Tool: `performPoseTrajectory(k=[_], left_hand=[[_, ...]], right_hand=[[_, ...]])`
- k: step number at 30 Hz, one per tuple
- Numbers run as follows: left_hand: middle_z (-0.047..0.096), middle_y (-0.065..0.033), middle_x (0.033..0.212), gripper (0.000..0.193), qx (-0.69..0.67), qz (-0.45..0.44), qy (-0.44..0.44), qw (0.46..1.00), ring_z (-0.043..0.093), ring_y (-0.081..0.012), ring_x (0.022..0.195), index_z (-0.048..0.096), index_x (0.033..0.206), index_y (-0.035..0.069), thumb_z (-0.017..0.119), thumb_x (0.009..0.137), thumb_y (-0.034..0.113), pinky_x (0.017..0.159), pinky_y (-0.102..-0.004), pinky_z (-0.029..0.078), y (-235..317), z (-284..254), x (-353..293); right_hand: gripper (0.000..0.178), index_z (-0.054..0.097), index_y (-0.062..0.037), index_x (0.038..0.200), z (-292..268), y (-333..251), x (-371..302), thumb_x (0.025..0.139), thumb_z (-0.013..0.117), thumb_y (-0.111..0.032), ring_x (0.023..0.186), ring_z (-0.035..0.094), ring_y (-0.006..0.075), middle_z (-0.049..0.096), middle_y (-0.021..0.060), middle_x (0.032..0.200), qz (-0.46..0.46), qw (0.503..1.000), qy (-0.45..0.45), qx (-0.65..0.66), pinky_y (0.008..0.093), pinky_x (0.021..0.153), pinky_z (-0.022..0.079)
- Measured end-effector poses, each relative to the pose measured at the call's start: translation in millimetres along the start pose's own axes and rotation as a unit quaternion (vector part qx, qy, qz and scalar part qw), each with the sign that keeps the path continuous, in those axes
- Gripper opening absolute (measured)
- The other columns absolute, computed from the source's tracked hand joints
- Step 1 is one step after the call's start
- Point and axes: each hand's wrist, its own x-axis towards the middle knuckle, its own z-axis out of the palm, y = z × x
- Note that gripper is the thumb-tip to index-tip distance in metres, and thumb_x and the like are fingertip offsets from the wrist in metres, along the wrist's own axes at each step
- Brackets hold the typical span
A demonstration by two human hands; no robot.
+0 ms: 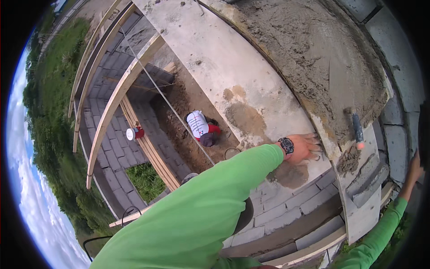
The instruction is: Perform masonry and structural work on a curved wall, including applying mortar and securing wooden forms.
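My left hand [304, 149], with a dark watch on the wrist, lies flat with fingers apart on a pale, mortar-stained board [268, 96]. Its fingertips are near the wooden edge of a mortar board [330, 140]. Wet grey mortar [309, 49] is spread thickly over that board. A trowel handle [357, 127], dark with an orange end, sticks out of the mortar to the right of my left hand. At the far right my right hand [416, 169] reaches up against the grey block wall [397, 139]; its fingers are mostly lost in the dark rim.
Broken block pieces [371, 179] lie on the board's near corner. Below, a person [200, 127] in a dark cap bends in a dug pit [174, 98]. Planks [150, 148] span the block walls, with a white-and-red container [134, 133] on them. A rope [163, 96] crosses the opening.
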Motion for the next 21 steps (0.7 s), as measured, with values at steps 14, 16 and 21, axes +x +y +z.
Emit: performPoseTrajectory(k=[14,16,21], left_hand=[[0.046,-0.0046,0.132,0.035,0.083,-0.003,0.009,0.996,0.038,-0.023,0.125,0.059,0.115,0.018,0.05,0.084,0.032,0.111,-0.0391,0.019,-6,2,-7],[0.045,-0.0052,0.134,0.033,0.041,-0.031,-0.029,0.998,0.038,-0.0225,0.125,0.061,0.113,0.018,0.051,0.085,0.03,0.111,-0.0386,0.018,-11,-4,-8],[0.06,-0.012,0.113,0.026,-0.166,-0.088,0.05,0.981,0.054,-0.0298,0.107,0.064,0.105,0.009,0.057,0.084,0.023,0.097,-0.0363,0.039,-3,-32,-33]], right_hand=[[0.027,0.049,-0.0001,0.088,-17,-88,-582,0.076,0.069,-0.013,0.046,0.05,0.0142,0.051,0.005,0.061,0.321,0.651,-0.312,0.613,0.0259,0.042,0.041],[0.022,0.05,0.0003,0.087,-22,-109,-611,0.078,0.066,-0.01,0.046,0.051,0.0142,0.051,0.0053,0.059,0.337,0.602,-0.363,0.626,0.0265,0.042,0.041],[0.021,0.048,-0.0004,0.085,0,-168,-660,0.079,0.064,-0.013,0.043,0.05,0.0142,0.051,0.0051,0.056,0.326,0.551,-0.436,0.633,0.0273,0.041,0.041]])
